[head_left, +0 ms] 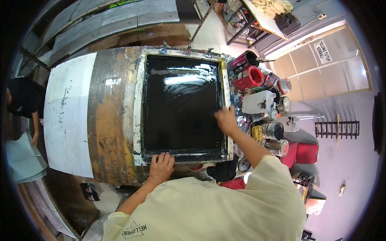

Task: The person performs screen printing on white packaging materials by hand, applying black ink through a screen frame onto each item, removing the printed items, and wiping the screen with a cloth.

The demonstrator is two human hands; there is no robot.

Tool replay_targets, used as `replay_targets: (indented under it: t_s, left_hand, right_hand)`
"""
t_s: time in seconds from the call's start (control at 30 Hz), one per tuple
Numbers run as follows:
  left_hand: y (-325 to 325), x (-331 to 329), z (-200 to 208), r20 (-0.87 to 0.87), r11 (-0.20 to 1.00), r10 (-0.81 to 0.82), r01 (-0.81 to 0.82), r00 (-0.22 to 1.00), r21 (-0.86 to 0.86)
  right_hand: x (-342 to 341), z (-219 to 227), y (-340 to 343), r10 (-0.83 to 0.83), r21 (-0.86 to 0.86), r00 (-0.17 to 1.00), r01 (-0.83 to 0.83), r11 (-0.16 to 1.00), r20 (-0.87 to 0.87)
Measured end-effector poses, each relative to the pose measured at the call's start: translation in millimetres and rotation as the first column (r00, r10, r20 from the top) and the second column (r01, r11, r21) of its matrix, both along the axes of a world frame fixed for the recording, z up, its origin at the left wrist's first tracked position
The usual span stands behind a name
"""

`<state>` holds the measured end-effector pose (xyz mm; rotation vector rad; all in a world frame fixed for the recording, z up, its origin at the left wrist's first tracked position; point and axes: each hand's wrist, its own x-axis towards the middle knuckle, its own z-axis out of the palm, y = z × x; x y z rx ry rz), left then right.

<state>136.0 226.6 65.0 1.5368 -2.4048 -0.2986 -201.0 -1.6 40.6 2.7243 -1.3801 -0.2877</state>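
Observation:
A screen-printing frame [138,120] with white edges lies on the worktable, its mesh [181,116] dark and glossy. Wet-looking highlights streak the mesh's far part. My left hand [161,166] grips the frame's near edge toward the left, fingers bent over the top, thumb out of sight. Over the mesh's right margin, close to the frame's right side, my right hand [226,120] is closed and a little blurred. What its fingers hold, if anything, is hidden. Small clamps [187,50] stand along the frame's far edge.
Right of the frame crowd a red tub [250,77], a dark ink pot [245,60], a white plastic container [258,102] and several tins [277,148]. A white board [68,116] covers the table's left end. Another person [24,100] stands at far left. Shelving [116,24] runs behind.

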Motion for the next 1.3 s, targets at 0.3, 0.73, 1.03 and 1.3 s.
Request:
replay_targets:
  t_s: [0.3,0.73,1.03,1.3]
  left_hand:
    - [1.5,3.4,-4.1,0.056,1.000,-0.013,0.012,0.998,0.022]
    - [-2.6,-19.9,9.0,0.058,0.997,0.055,-0.052,0.997,-0.058]
    - [4.7,-30.0,16.1,0.146,0.991,0.082,-0.065,0.986,-0.117]
    - [7.1,-24.9,7.4,0.168,0.989,0.125,-0.110,0.978,-0.095]
  right_hand:
    - [62.3,-23.6,-162.5,-0.471,-0.113,0.879,0.477,0.872,0.075]
    - [-29.0,52.8,109.1,-0.725,0.540,0.315,0.503,0.675,0.612]
    - [-195.9,60.4,267.7,-0.785,0.269,0.152,0.886,0.377,0.600]
    - [-122.9,26.8,303.4,-0.680,0.028,0.624,0.729,0.684,0.386]
